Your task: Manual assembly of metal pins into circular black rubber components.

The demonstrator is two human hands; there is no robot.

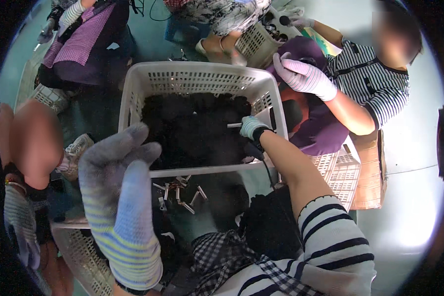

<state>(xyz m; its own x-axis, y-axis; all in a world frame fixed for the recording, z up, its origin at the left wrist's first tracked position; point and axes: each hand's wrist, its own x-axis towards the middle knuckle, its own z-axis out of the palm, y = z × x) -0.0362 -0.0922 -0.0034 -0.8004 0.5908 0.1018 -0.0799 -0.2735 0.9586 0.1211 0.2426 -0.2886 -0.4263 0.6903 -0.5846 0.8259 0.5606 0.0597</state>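
Observation:
My left hand [121, 197], in a grey glove with blue and yellow stripes, is raised close to the camera at the near left rim of the large white basket [202, 69]. Its fingers are bent with a gap between their tips, and nothing shows between them. Inside the basket, at its right side, my right hand [252, 128] wears a pale striped glove. Its fingers are closed around a short pale strip [233, 125] that juts out to the left. Beneath lies a heap of black pieces [197, 123], too dark to make out singly. A black cord [269, 172] runs down from below the right wrist.
Several small silvery strips [185, 195] lie on the floor before the basket. A co-worker [365, 81] in a striped top sits at the right, one gloved hand [306, 76] raised near the rim. Others sit at the left and back. More white baskets [81, 256] stand around.

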